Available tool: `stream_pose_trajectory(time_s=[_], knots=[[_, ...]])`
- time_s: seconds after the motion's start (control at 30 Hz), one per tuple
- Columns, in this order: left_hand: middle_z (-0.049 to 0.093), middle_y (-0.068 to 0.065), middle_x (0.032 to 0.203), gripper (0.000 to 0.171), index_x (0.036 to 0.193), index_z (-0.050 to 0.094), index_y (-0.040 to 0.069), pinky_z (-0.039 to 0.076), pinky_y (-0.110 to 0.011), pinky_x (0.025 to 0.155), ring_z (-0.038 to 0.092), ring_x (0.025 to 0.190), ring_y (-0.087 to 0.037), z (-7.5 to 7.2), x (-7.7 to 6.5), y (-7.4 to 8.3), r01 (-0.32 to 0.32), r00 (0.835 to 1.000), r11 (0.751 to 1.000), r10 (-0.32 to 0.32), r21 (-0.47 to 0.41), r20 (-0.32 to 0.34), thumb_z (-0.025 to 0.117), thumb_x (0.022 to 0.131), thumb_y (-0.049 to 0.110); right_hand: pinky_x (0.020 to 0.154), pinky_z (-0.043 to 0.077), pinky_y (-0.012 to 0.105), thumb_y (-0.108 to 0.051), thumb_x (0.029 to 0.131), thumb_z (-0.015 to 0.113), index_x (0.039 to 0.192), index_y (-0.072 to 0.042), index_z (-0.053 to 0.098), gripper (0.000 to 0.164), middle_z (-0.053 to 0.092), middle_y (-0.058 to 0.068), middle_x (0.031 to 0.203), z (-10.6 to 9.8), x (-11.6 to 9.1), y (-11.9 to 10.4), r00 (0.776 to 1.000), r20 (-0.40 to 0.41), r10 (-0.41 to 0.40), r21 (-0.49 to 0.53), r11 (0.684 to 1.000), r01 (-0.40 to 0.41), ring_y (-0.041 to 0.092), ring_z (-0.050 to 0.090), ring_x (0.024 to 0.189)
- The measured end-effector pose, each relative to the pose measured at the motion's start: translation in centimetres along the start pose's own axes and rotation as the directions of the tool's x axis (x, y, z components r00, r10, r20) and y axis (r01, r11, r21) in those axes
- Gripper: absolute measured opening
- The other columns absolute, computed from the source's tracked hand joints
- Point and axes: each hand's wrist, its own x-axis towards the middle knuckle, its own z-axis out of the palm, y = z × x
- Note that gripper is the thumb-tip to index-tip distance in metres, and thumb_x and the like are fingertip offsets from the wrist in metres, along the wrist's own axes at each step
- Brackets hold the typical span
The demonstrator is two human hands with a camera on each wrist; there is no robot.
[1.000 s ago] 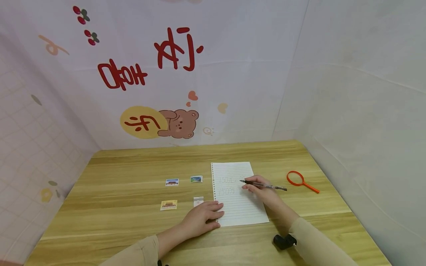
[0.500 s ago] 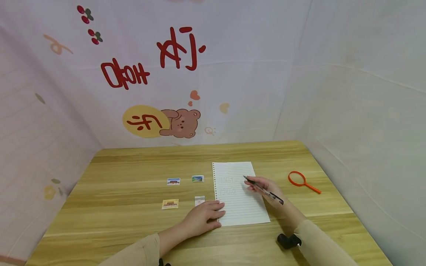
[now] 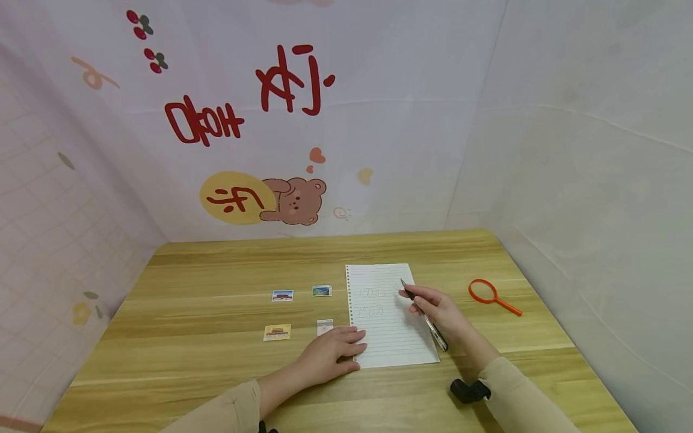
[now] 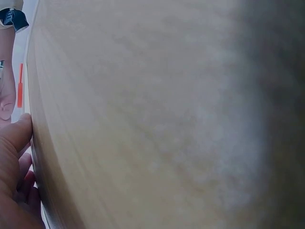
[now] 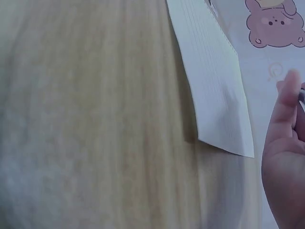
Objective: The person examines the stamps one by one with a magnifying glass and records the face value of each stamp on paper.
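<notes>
My right hand (image 3: 437,310) holds a pen (image 3: 433,328) between thumb and fingers, its tip up toward the upper right part of a lined sheet of paper (image 3: 387,340). Two short lines of handwriting, starting with "150", stand on the sheet. My left hand (image 3: 331,355) rests with fingers spread on the sheet's lower left edge. Just above that hand lies a grey-white stamp (image 3: 325,325), partly covered by it. In the right wrist view the paper (image 5: 214,81) lies beside the hand (image 5: 286,162). The left wrist view shows the thumb side of the left hand (image 4: 14,167).
Left of the paper lie a yellow stamp (image 3: 277,332), a stamp with a red building (image 3: 282,295) and a green-blue stamp (image 3: 322,291). A red magnifying glass (image 3: 494,296) lies right of the paper on the wooden table (image 3: 189,337). Cloth walls (image 3: 390,120) stand behind and beside it.
The pen in my right hand has swung from nearly level to steeply slanted, its back end now lower, and the hand has shifted slightly right. The left hand stays on the sheet.
</notes>
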Motion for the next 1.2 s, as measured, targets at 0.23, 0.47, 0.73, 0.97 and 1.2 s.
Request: stream_pose_trajectory(time_s=[0.23, 0.47, 0.73, 0.97, 1.2], knots=[[0.054, -0.004, 0.143, 0.044, 0.132, 0.065, 0.011, 0.038, -0.039, 0.110, 0.046, 0.135, -0.023, 0.0, -0.1, 0.0, -0.019, 1.000, 1.000, 0.019, 0.018, -0.015, 0.070, 0.093, 0.030, 0.052, 0.042, 0.017, -0.009, 0.101, 0.056, 0.143, 0.008, 0.044, 0.046, 0.059, 0.028, 0.129, -0.5, 0.0, -0.2, 0.990, -0.130, 0.063, -0.067, 0.995, -0.072, 0.012, 0.060, 0.072], [0.056, -0.005, 0.142, 0.043, 0.131, 0.066, 0.010, 0.040, -0.039, 0.108, 0.047, 0.134, -0.024, 0.0, -0.1, -0.1, -0.027, 0.999, 0.999, 0.027, 0.027, -0.029, 0.070, 0.093, 0.030, 0.057, 0.050, 0.024, -0.008, 0.100, 0.059, 0.138, 0.008, 0.051, 0.042, 0.062, 0.032, 0.120, -1.8, -0.3, -0.4, 0.946, -0.315, 0.077, -0.232, 0.960, -0.155, 0.016, 0.063, 0.071], [0.054, -0.003, 0.143, 0.044, 0.133, 0.065, 0.012, 0.038, -0.037, 0.109, 0.045, 0.135, -0.021, -0.2, 0.0, 0.1, 0.017, 1.000, 1.000, -0.017, 0.012, 0.009, 0.070, 0.093, 0.030, 0.059, 0.057, 0.029, -0.005, 0.092, 0.069, 0.123, 0.001, 0.067, 0.032, 0.064, 0.014, 0.094, -3.4, -1.2, -0.9, 0.852, -0.523, -0.042, -0.490, 0.832, -0.260, 0.030, 0.067, 0.078], [0.054, -0.002, 0.144, 0.045, 0.133, 0.065, 0.012, 0.038, -0.038, 0.109, 0.045, 0.136, -0.021, 0.0, 0.0, 0.0, 0.008, 1.000, 1.000, -0.008, 0.017, 0.002, 0.070, 0.093, 0.031, 0.053, 0.051, 0.024, -0.005, 0.088, 0.072, 0.115, 0.000, 0.069, 0.027, 0.066, 0.010, 0.082, -4.2, -1.5, -0.5, 0.835, -0.537, -0.115, -0.624, 0.720, -0.302, 0.016, 0.062, 0.065], [0.053, -0.002, 0.144, 0.044, 0.133, 0.064, 0.012, 0.038, -0.038, 0.110, 0.044, 0.136, -0.021, 0.0, -0.1, 0.1, 0.009, 1.000, 1.000, -0.009, 0.016, 0.005, 0.070, 0.093, 0.031, 0.061, 0.045, 0.028, -0.007, 0.086, 0.075, 0.110, -0.002, 0.072, 0.025, 0.067, 0.006, 0.078, -4.5, -1.8, 0.3, 0.830, -0.530, -0.172, -0.708, 0.629, -0.322, 0.019, 0.060, 0.071]])
